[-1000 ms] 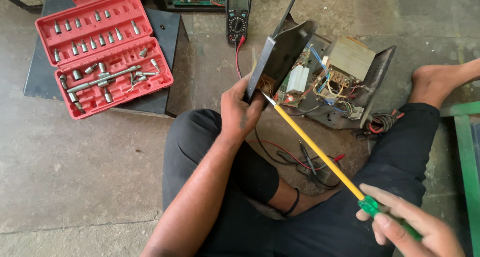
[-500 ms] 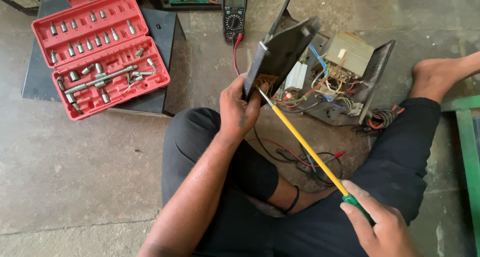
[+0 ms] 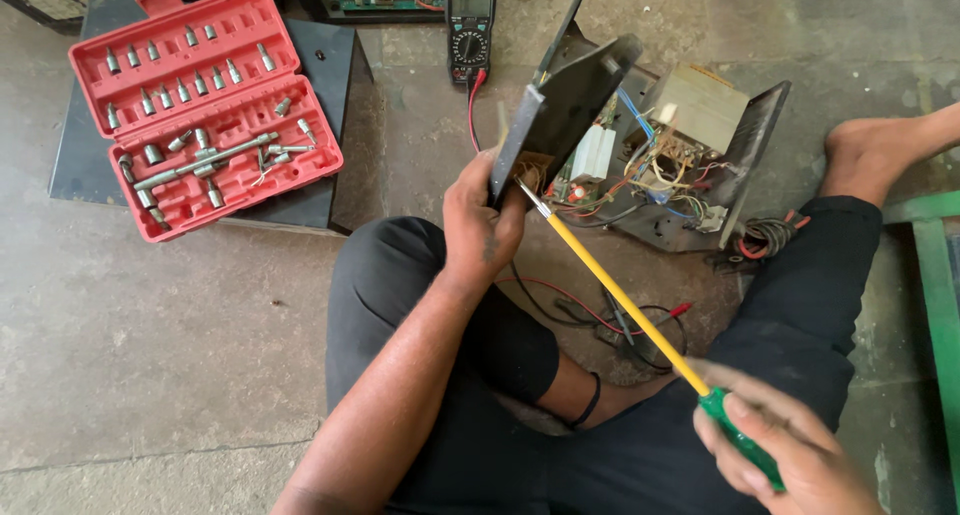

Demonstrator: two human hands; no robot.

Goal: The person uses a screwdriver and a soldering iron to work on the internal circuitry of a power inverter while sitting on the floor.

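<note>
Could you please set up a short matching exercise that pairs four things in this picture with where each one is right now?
Things:
1. screwdriver
2. dark panel
3. socket set case
4. multimeter

Places:
A. open on a dark flat box, far left
B. gripped by the left hand
C. on the floor at the top, red lead plugged in
D. green handle in the right hand, tip at the panel's lower edge

Pairs: 1-D, 2-B, 3-A, 4-C
</note>
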